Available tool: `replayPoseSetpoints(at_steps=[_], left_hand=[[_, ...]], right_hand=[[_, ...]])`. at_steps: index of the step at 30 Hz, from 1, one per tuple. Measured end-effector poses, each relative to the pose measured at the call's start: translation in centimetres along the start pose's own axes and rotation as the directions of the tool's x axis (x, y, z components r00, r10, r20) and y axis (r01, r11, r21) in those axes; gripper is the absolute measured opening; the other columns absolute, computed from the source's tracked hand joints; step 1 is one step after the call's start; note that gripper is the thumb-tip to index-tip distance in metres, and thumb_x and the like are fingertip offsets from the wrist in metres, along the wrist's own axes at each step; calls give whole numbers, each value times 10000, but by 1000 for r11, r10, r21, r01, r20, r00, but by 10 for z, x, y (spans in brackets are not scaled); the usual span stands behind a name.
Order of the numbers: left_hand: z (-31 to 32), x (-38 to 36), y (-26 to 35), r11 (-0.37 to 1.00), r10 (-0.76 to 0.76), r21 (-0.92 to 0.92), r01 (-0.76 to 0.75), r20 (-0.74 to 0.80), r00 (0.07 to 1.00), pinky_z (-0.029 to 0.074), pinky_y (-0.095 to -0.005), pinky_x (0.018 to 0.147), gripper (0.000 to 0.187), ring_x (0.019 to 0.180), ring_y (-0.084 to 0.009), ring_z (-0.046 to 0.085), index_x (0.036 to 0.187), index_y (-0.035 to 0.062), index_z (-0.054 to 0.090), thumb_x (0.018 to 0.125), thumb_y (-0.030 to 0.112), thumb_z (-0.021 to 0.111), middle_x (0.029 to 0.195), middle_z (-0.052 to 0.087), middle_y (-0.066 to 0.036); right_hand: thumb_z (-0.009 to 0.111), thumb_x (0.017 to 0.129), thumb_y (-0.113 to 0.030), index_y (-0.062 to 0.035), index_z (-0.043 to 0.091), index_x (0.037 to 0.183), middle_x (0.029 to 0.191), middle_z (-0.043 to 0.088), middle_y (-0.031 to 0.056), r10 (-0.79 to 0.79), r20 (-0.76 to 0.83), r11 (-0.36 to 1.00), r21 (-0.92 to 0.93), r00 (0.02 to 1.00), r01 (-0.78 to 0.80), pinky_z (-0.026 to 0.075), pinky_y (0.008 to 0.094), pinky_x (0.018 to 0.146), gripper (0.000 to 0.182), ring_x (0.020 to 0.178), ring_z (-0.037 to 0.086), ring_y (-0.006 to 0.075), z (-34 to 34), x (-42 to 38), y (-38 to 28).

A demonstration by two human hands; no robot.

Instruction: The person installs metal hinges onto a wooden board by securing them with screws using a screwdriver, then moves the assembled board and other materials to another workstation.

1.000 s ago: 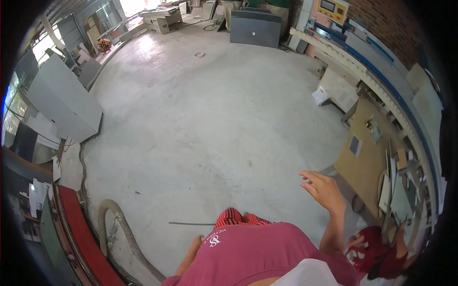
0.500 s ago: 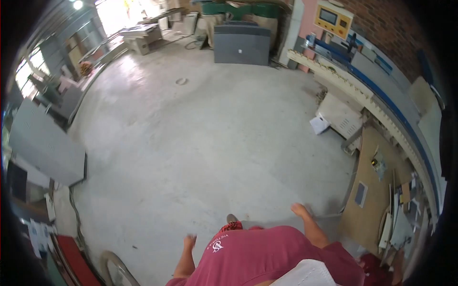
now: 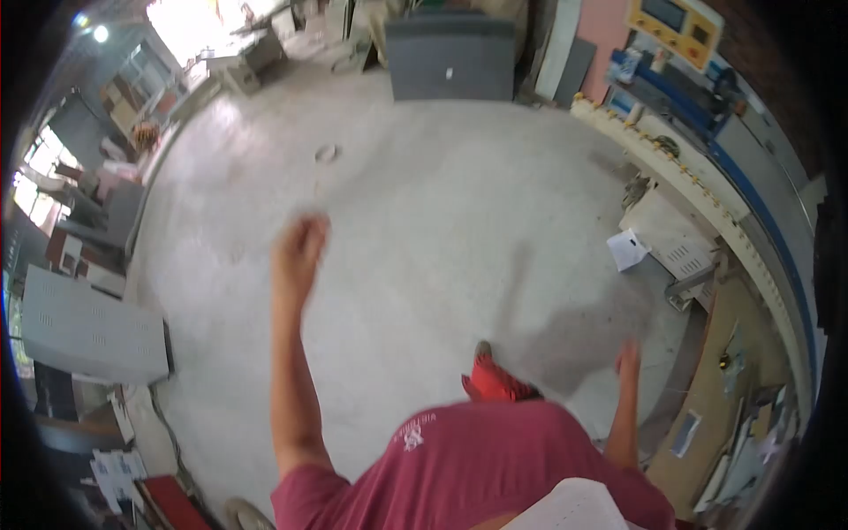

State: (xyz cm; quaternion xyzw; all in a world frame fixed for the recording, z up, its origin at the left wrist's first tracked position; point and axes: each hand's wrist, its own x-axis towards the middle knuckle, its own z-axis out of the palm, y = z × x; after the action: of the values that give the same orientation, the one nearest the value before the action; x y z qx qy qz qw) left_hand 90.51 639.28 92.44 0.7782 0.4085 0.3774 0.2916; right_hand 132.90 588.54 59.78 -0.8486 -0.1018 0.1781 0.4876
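Observation:
My left hand [image 3: 303,243] is raised ahead of me over the bare concrete floor [image 3: 397,238]. It is a little blurred; its fingers look curled in, and nothing shows in them. Low on the right, my right hand [image 3: 628,356] hangs beside my body, near the brown board [image 3: 707,389]. Blur hides how its fingers are held. Neither hand touches anything. One foot in a grey shoe [image 3: 483,350], below a red trouser leg [image 3: 496,380], is stepped forward on the floor.
A long machine with a yellow control panel [image 3: 676,26] runs along the right. A grey cabinet [image 3: 95,325] stands at left, a dark grey panel [image 3: 450,60] at the back. A ring-shaped item [image 3: 327,154] lies on the floor; a white paper [image 3: 627,251] leans by the machine's base.
My left hand has swung forward and up, while my right hand has dropped back toward my side. The view has shifted forward, and a red trouser leg shows more.

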Motion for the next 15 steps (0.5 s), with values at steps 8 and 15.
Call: replayPoseSetpoints(at_steps=[8, 15], left_hand=[[-51, 180, 137, 571, 821, 436, -696, -299, 487, 487, -283, 613, 211, 742, -200, 585, 1034, -106, 549, 894, -2, 431, 944, 577, -211], [-61, 352, 61, 655, 754, 466, -595, -456, 473, 444, -378, 793, 487, 617, -180, 564, 1240, -30, 400, 827, 194, 526, 1092, 542, -213]], right_hand=[[439, 940, -182, 0, 466, 1219, 1092, 573, 110, -907, -417, -160, 484, 66, 860, 456, 287, 734, 334, 911, 563, 174, 169, 92, -690], [438, 915, -222, 86, 579, 968, 877, 626, 157, -989, -40, 106, 483, 142, 869, 481, 262, 554, 343, 646, 621, 188, 340, 167, -795]])
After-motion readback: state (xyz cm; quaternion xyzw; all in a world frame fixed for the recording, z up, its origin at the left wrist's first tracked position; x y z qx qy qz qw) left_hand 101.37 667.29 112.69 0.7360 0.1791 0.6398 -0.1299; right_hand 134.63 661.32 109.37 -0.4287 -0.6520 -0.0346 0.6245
